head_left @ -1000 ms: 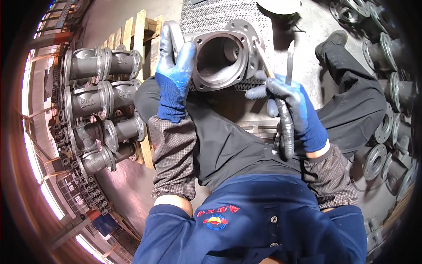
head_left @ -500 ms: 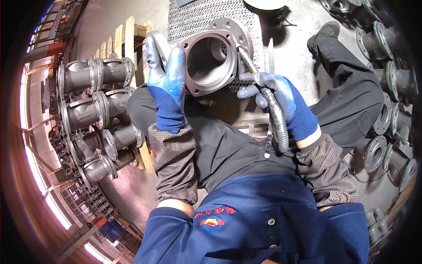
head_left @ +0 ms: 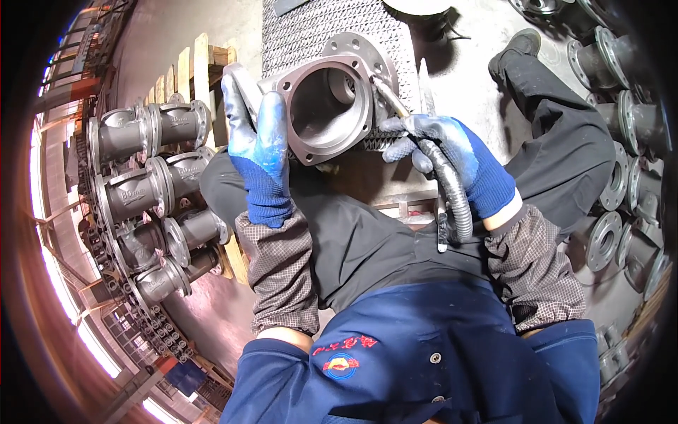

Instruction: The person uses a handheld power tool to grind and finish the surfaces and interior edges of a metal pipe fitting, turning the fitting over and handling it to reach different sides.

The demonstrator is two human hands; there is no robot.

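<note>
A grey cast-metal valve body [head_left: 295, 136], with a wide round bore and bolt-holed flanges, sits tilted between my knees on a mesh-patterned surface. My left hand [head_left: 258, 131], in a blue coated glove, is closed around the flange at its left end, thumb toward me. My right hand [head_left: 445, 145], gloved alike, holds a slim pen-like tool [head_left: 390, 95] joined to a silver ribbed hose [head_left: 452, 194]. The tool's tip meets or nearly meets the edge of the body's right flange. A thin pale rod [head_left: 425, 88] passes behind my right hand; whether it is gripped I cannot tell.
Several similar valve bodies [head_left: 131, 194] are stacked at the left beside a wooden pallet [head_left: 203, 85]. More flanged castings [head_left: 604, 244] stand along the right. The mesh-patterned surface [head_left: 296, 39] extends ahead, with a round pale-topped object [head_left: 418, 6] beyond it.
The valve body and my left hand have shifted slightly left and toward me, partly with the whole view. The pale rod's lower end has swung right. Both holds stay the same.
</note>
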